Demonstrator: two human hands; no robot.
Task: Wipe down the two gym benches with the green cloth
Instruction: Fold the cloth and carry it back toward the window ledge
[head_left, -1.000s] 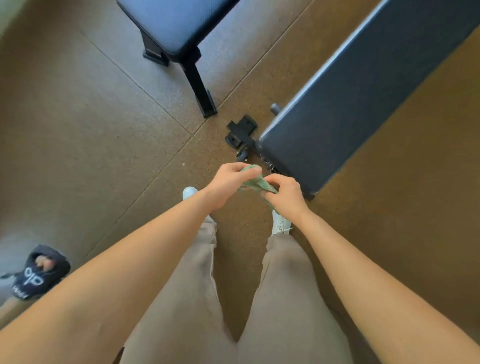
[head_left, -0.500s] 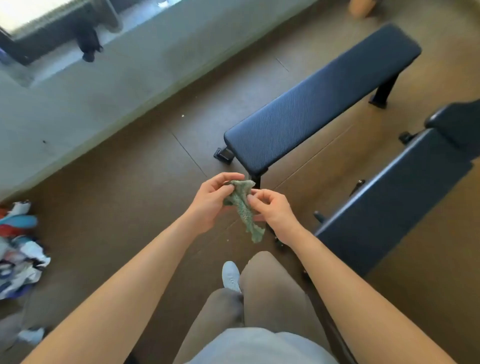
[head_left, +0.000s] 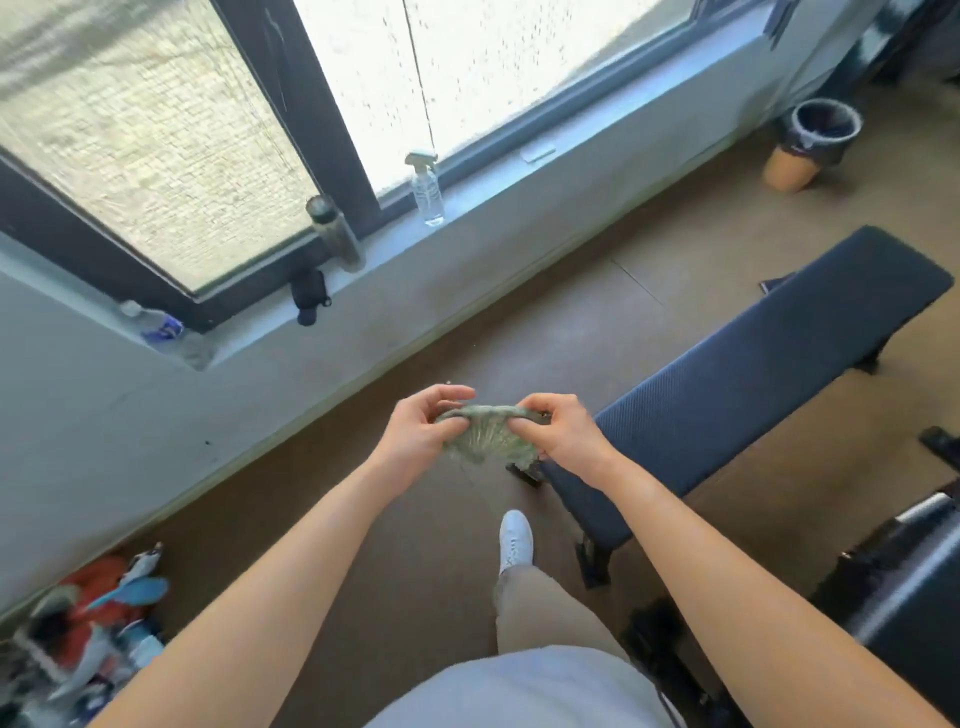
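Observation:
The green cloth (head_left: 485, 436) is stretched between both hands in front of me, bunched and hanging slightly. My left hand (head_left: 421, 436) pinches its left edge and my right hand (head_left: 561, 434) pinches its right edge. A flat dark blue gym bench (head_left: 753, 374) runs from just right of my right hand toward the far right. Only a dark corner of the second bench (head_left: 914, 587) shows at the lower right edge.
A grey window ledge (head_left: 467, 218) carries a clear spray bottle (head_left: 427, 189), a dark flask (head_left: 335, 239) and a small black pouch (head_left: 310, 296). A lined bin (head_left: 810, 145) stands far right. Colourful clutter (head_left: 88, 634) lies on the brown floor at the lower left.
The view has lifted from the floor toward the window and ledge. The cloth, earlier crumpled and dangling between my fingers, is now pulled out sideways between both hands.

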